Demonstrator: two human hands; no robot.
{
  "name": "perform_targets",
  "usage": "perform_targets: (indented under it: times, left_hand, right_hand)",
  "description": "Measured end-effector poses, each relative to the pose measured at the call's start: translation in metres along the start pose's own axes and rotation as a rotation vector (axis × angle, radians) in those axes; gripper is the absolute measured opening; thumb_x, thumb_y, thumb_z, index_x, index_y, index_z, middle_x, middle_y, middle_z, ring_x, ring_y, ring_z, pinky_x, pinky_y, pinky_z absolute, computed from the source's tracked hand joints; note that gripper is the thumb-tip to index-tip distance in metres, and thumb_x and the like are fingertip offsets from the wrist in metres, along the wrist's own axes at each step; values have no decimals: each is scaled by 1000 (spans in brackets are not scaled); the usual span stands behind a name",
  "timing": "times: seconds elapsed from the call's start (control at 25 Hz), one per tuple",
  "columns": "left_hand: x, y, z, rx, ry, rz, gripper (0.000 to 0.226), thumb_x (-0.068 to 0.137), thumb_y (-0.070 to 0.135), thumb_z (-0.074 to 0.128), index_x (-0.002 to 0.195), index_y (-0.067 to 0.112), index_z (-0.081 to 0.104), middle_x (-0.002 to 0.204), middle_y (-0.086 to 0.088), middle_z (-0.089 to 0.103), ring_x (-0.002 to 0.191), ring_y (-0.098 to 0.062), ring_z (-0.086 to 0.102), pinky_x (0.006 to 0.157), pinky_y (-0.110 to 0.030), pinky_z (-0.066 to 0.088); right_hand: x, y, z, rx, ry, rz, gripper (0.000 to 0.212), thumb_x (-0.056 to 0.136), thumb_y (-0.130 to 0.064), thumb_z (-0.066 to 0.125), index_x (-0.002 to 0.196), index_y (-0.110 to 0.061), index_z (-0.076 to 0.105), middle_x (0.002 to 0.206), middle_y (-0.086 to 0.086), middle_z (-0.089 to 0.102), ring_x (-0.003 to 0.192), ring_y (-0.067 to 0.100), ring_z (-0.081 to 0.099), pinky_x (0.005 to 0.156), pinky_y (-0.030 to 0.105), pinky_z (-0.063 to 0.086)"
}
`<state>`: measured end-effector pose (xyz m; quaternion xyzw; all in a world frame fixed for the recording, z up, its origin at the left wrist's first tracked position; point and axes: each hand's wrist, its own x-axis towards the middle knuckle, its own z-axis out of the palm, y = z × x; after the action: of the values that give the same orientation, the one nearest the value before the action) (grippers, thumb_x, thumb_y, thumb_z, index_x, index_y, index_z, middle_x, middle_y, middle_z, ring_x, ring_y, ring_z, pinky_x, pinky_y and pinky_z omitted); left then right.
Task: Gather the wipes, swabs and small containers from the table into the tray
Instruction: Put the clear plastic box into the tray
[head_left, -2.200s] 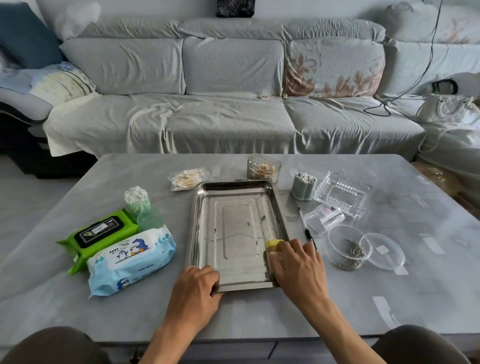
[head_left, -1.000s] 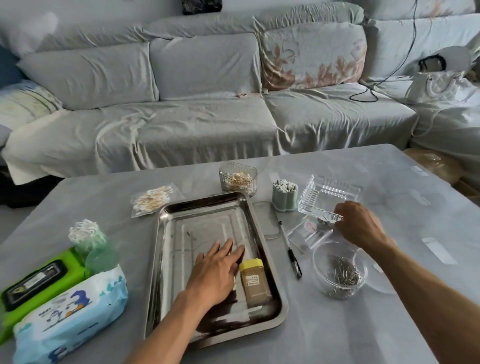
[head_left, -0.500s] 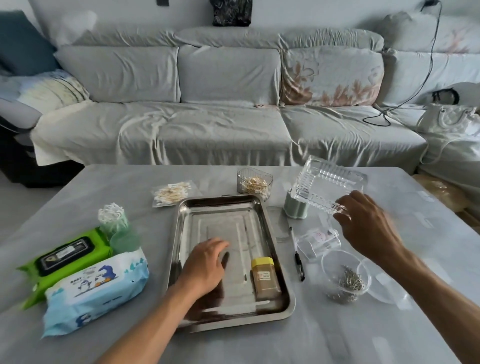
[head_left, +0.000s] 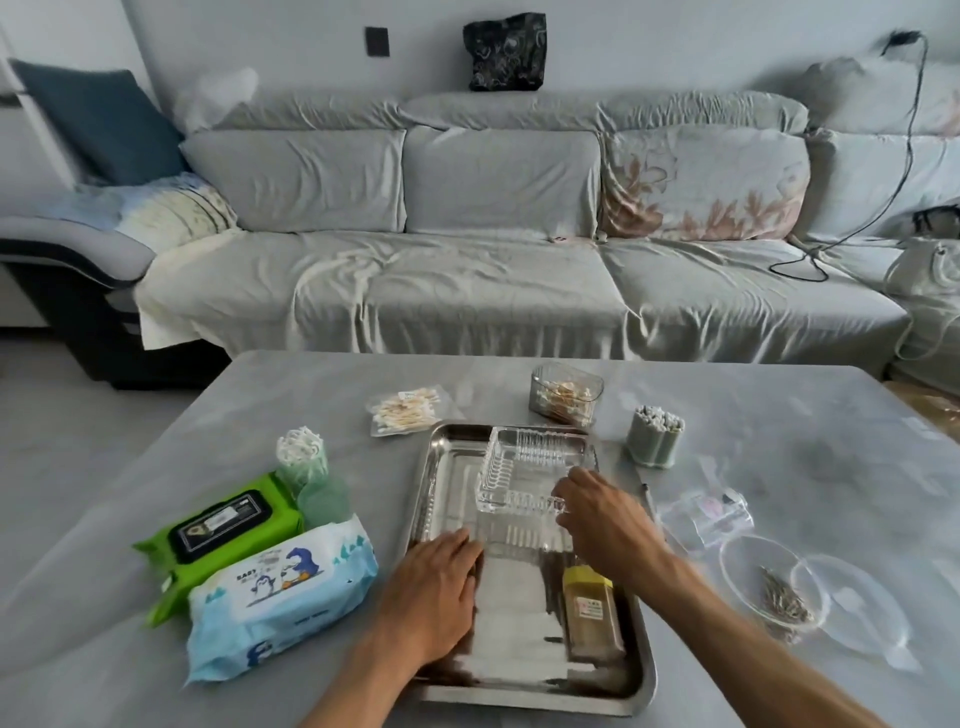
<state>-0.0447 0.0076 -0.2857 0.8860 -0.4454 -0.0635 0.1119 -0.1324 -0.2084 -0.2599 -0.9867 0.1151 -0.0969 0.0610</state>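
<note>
A steel tray (head_left: 613, 691) lies on the grey table in front of me. My right hand (head_left: 605, 519) grips the near edge of a clear ribbed plastic box (head_left: 530, 467) that sits in the tray's far half. My left hand (head_left: 436, 592) rests flat on the tray's near left part, holding nothing. A small yellow-capped bottle (head_left: 592, 608) lies in the tray at the near right. Left of the tray are a blue wipes pack (head_left: 280, 587), a green wipes pack (head_left: 218, 530) and a green swab holder (head_left: 306, 467).
Behind the tray lie a bag of swabs (head_left: 405, 410), a clear box of swabs (head_left: 566, 397) and a grey swab cup (head_left: 657, 436). To the right are a pen (head_left: 649, 499), a small clear bag (head_left: 706, 514) and a round dish of pins (head_left: 769, 587) beside its lid (head_left: 857, 608). A sofa stands beyond the table.
My right hand picked up the clear ribbed box from the right of the tray, carried it leftward and down, and now it sits in the tray. My left hand stayed on the tray.
</note>
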Motion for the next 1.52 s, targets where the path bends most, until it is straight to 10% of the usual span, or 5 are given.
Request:
perform_targets:
  times: [0.28,0.72,1.04,1.52]
  left_hand:
    - [1,0,-2,-35,73,-33,43,96,29,43,138,23,44,145,6,51,127,-14,51,106,-27,37]
    - [1,1,12,38,-66,-44,61,100,42,32,155,21,17,165,0,14,151,-16,13,120,-35,15]
    - [5,12,7,-16,-188,-102,71,98,36,40,156,22,1,165,-6,13,151,-24,12,122,-41,15]
    - [6,17,-1,-23,-209,-115,69,93,37,45,155,24,16,160,-6,25,145,-28,24,116,-43,26]
  right_hand:
    - [1,7,18,-99,-58,44,16,93,-19,60,109,-22,62,113,-3,62,107,16,59,99,34,35]
    - [-3,2,11,84,-75,142,27,94,-26,55,121,-24,61,124,-6,64,111,15,62,102,37,39]
    - [-46,-35,5,11,-176,180,45,97,-41,46,140,-26,48,162,4,27,150,22,20,118,44,23]
    - [-40,-31,4,59,-161,248,49,95,-53,45,133,-23,55,152,1,41,142,21,34,116,43,29]
